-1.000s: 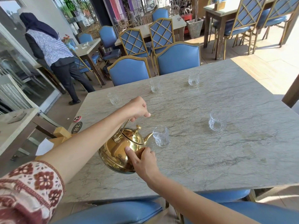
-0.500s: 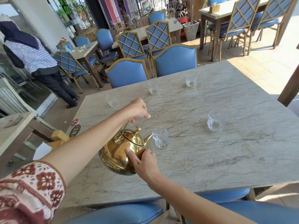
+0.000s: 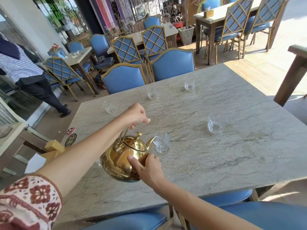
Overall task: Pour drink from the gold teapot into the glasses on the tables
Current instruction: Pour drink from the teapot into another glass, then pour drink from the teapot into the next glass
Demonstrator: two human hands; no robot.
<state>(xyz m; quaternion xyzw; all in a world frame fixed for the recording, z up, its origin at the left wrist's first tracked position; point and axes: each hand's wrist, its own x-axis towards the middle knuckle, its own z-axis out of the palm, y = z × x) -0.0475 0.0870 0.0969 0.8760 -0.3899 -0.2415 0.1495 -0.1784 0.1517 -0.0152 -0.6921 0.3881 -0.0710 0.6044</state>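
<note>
Two-handed hold: left hand (image 3: 137, 116) grips handle (image 3: 124, 136) of gold teapot (image 3: 119, 163) for lift, right hand (image 3: 147, 168) cups its belly to control tilt; spout (image 3: 150, 142) at nearest glass (image 3: 162, 143).

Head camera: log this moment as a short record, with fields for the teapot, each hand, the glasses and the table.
teapot: gold teapot, held tilted, spout tip at the rim of the nearest glass
left hand: left hand grips the arched handle from above
right hand: right hand cups the pot's belly, thumb on its side
other glasses: right glass standing alone; three far glasses along the far edge
pour: stream not discernible
table: marbled table
</note>
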